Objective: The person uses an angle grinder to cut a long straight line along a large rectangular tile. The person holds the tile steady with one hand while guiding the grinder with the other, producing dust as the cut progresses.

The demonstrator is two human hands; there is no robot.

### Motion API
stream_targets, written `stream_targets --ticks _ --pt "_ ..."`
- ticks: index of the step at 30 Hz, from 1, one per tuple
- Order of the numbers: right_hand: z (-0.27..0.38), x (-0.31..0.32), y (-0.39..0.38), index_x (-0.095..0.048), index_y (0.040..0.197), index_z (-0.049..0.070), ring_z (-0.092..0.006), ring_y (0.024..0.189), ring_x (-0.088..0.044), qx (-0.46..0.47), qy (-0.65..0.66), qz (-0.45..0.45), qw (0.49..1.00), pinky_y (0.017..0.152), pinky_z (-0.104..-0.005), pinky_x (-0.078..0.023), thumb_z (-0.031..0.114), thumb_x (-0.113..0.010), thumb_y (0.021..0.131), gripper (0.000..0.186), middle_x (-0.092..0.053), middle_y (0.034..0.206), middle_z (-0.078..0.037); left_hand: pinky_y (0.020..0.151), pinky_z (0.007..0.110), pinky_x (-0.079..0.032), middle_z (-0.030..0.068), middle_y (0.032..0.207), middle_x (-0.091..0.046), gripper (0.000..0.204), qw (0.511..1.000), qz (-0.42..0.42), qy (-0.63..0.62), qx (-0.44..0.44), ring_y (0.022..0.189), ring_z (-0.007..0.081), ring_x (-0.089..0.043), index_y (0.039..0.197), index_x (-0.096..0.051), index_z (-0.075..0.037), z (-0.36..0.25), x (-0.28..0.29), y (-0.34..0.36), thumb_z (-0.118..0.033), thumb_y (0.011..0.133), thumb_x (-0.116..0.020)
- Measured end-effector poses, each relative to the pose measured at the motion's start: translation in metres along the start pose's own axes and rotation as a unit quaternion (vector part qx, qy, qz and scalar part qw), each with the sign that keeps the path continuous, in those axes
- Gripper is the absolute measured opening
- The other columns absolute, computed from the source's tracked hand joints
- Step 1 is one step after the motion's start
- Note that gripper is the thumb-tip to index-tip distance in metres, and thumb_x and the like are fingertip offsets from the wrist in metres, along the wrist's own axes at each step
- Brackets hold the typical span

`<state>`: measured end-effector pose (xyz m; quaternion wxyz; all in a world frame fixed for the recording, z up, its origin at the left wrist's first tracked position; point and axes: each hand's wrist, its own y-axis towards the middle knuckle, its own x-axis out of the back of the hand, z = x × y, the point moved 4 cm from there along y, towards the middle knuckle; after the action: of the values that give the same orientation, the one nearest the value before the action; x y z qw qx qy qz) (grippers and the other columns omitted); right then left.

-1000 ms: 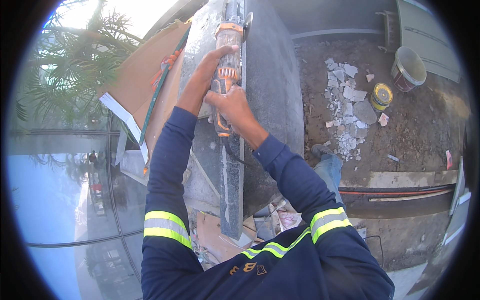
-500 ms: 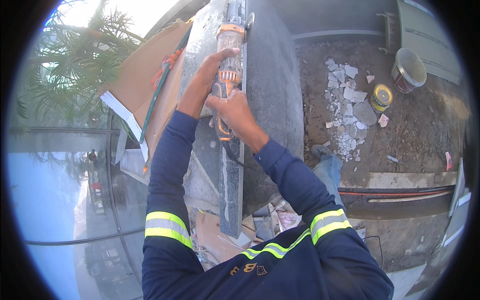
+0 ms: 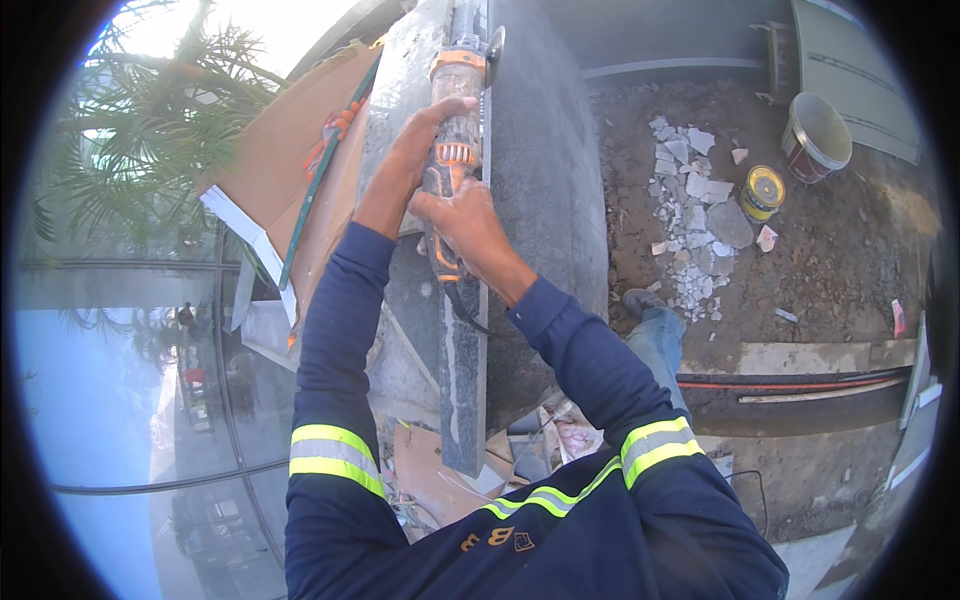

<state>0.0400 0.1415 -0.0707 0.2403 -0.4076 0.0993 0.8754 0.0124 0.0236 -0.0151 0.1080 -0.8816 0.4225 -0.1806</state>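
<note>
Both my hands grip a dusty grey and orange angle grinder (image 3: 458, 120), its disc (image 3: 496, 46) upright at the far right end of the tool. My left hand (image 3: 418, 140) wraps the body from the left, thumb lying over the top. Closer to me, my right hand (image 3: 470, 225) is closed round the rear handle. From the handle's end a black cord (image 3: 458, 305) curls off to the right. Beneath the tool runs a long, narrow grey stone slab (image 3: 462, 400), with a pale streak along its near part. Whether the disc touches the stone cannot be made out.
Left of the slab lean cardboard (image 3: 265, 150) and a green straight strip (image 3: 315, 190), beside glass panels (image 3: 120, 380) and palm leaves (image 3: 150, 130). On the dirt at right lie broken tile pieces (image 3: 690, 200), a yellow can (image 3: 763, 192) and a white bucket (image 3: 815, 140).
The grinder and both hands stay in nearly the same place, with only a very slight shift of the tool. Nothing has been let go.
</note>
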Motion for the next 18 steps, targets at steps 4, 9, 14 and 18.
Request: stream_targets --ticks 4,9,14,18 --pt "-0.005 0.003 0.008 -0.065 0.101 -0.007 -0.0185 0.059 -0.066 -0.004 -0.01 0.0 1.0 0.051 -0.0337 -0.059 0.013 -0.074 0.088 0.025 -0.066 0.08 -0.011 0.055 0.033 -0.062 0.0101 0.087 -0.07 0.045 1.0 -0.003 0.011 0.017 0.061 0.0183 -0.07 0.118 -0.062 0.001 -0.003 -0.001 0.001 -0.03 0.09 -0.078" --pt "-0.004 0.003 0.011 -0.065 0.102 -0.007 -0.0189 0.061 -0.067 -0.009 -0.01 -0.004 1.0 0.051 -0.0341 -0.059 0.012 -0.075 0.088 0.025 -0.067 0.082 -0.011 0.054 0.033 -0.062 0.0105 0.087 -0.069 0.043 1.0 0.004 0.008 0.015 0.06 0.0188 -0.07 0.116 -0.062 0.0 -0.006 -0.002 0.001 -0.031 0.09 -0.077" --pt "-0.005 0.005 0.017 -0.065 0.104 -0.007 -0.0197 0.06 -0.067 -0.007 0.001 -0.002 1.0 0.051 -0.0349 -0.059 0.011 -0.076 0.088 0.026 -0.067 0.083 -0.011 0.053 0.033 -0.062 0.0106 0.087 -0.07 0.041 1.0 -0.001 0.004 0.026 0.059 0.0186 -0.07 0.116 -0.062 0.0 -0.009 -0.003 0.005 -0.029 0.091 -0.076" --pt "-0.005 0.004 0.021 -0.065 0.106 -0.008 -0.0201 0.059 -0.067 -0.014 -0.007 -0.001 1.0 0.051 -0.035 -0.059 0.01 -0.075 0.088 0.027 -0.067 0.083 -0.012 0.052 0.032 -0.062 0.0106 0.087 -0.07 0.04 1.0 -0.009 0.003 0.016 0.059 0.0181 -0.07 0.116 -0.062 0.0 -0.009 -0.002 0.007 -0.028 0.091 -0.076"
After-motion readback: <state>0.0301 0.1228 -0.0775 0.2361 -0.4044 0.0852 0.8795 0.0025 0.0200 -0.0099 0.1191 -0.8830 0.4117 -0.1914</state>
